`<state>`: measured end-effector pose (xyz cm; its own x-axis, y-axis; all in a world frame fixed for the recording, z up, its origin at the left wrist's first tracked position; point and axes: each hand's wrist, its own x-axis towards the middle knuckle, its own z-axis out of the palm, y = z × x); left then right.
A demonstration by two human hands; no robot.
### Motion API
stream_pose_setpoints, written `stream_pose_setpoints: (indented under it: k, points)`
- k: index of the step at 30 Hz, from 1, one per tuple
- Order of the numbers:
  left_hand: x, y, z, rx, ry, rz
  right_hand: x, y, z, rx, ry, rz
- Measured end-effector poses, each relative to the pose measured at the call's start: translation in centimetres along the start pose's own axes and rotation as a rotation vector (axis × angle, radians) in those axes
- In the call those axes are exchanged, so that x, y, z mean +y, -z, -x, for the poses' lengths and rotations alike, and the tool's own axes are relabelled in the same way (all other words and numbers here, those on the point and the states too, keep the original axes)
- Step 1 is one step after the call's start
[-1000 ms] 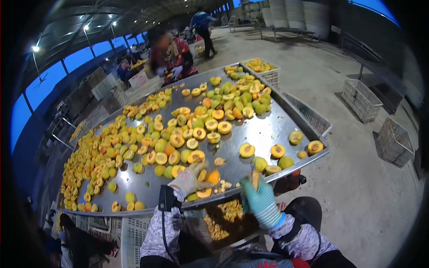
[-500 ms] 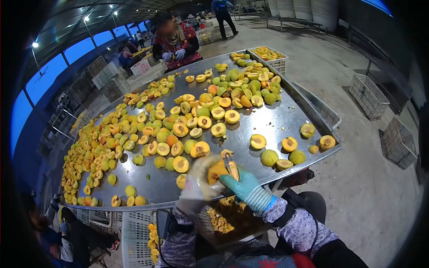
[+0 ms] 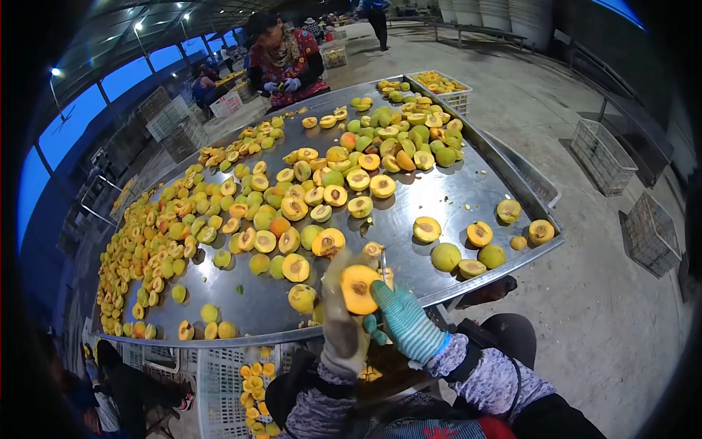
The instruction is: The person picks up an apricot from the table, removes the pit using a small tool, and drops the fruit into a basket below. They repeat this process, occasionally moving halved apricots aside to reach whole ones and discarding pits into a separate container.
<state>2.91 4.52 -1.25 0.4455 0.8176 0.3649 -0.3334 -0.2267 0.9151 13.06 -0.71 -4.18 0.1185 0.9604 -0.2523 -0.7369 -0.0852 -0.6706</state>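
Observation:
My left hand (image 3: 341,322), in a pale, stained glove, is closed around a peach half (image 3: 358,287) above the near edge of the metal table. The half's orange cut face, with a brown hollow in the middle, is turned up towards me. My right hand (image 3: 401,318), in a teal striped glove, is pressed up beside the fruit, its thumb at the right rim. A thin metal tool (image 3: 383,265) sticks up from its grip; its handle is hidden by the fingers. Just beyond lie a halved peach (image 3: 328,242) and a greenish peach half (image 3: 427,229).
The metal table (image 3: 409,271) has a raised rim and bears many peach halves, heaped on the left. Below the near edge stands a white crate (image 3: 219,395) with orange pieces. Across the table a person (image 3: 285,62) in gloves handles fruit. Crates (image 3: 603,157) stand on the floor at right.
The peach half has turned so that its cut face shows fully. The tool has shifted from across the fruit to its upper right. My left hand is less blurred.

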Motion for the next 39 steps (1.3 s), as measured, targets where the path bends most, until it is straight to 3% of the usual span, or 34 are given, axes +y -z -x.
stream_pose_setpoints:
  k: [1,2,3,4,6,7,9,10,12,13,15,18,22,28,33,37,39]
  points:
    - [0.0,0.5,-0.3,0.003,0.003,-0.003,0.3,0.3,-0.3,0.055,0.21,0.336]
    - [0.1,1.3,-0.7,0.033,-0.209,-0.488,0.5,0.4,-0.5,0.108,0.423,0.671]
    - [0.1,2.0,-0.9,0.063,-0.422,-0.974,0.5,0.4,-0.6,0.166,0.765,0.968]
    - [-1.0,2.6,-0.8,0.069,-0.423,-0.977,0.3,0.4,-0.2,0.159,0.765,0.968]
    - [-3.2,3.7,-0.3,0.18,-0.388,-0.77,-0.7,-0.7,1.4,0.256,0.757,1.344]
    - [-3.3,3.9,0.0,0.183,-0.384,-0.771,-0.9,-1.1,1.8,0.252,0.753,1.346]
    - [-2.5,3.8,0.0,0.148,0.1,0.169,-1.4,-1.4,2.2,0.137,0.769,1.524]
    - [-2.6,3.9,0.1,0.148,0.102,0.169,-1.2,-1.2,2.0,0.139,0.768,1.523]
    - [-2.7,3.9,0.2,0.068,-0.111,-0.315,-0.6,-1.0,1.7,0.133,0.716,1.565]
    - [-2.4,3.5,0.2,0.067,-0.11,-0.313,-0.5,-0.9,1.7,0.135,0.715,1.566]
    - [-0.4,1.5,-0.1,0.31,0.219,0.348,-0.4,-0.9,1.7,0.146,0.613,1.695]
    - [1.7,-0.3,-0.4,0.414,0.341,0.459,-0.3,-1.5,1.8,0.1,0.614,1.552]
    - [1.8,-0.4,-0.1,0.474,0.33,0.503,1.3,-0.6,1.5,0.095,0.687,1.514]
    - [2.0,-0.2,-0.3,0.518,0.387,0.478,1.1,-1.1,1.8,0.063,0.55,1.562]
    - [1.7,0.3,0.5,0.429,0.343,0.204,1.3,-0.8,1.9,0.027,0.436,1.519]
    - [1.7,0.1,0.3,0.451,0.379,0.182,1.9,0.0,1.6,-0.034,0.44,1.397]
    - [1.1,0.6,0.3,0.368,0.258,0.086,2.4,0.4,1.5,-0.146,0.55,1.261]
